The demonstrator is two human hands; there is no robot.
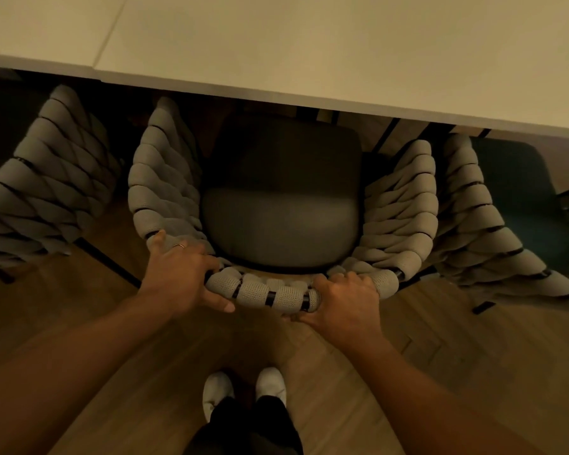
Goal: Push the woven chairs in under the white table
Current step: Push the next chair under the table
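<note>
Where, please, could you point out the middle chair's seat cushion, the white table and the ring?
seat cushion (280,221): head view, centre of its top.
white table (309,44): head view, bare tabletop.
ring (179,246): head view, the band on a finger.

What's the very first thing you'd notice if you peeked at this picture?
Right in the middle, the left hand and the right hand grip the curved back of a chunky woven chair, whose dark seat cushion faces the white table across the top. A second chair stands at the left and a third chair at the right. White shoes peek out at the bottom.
</note>
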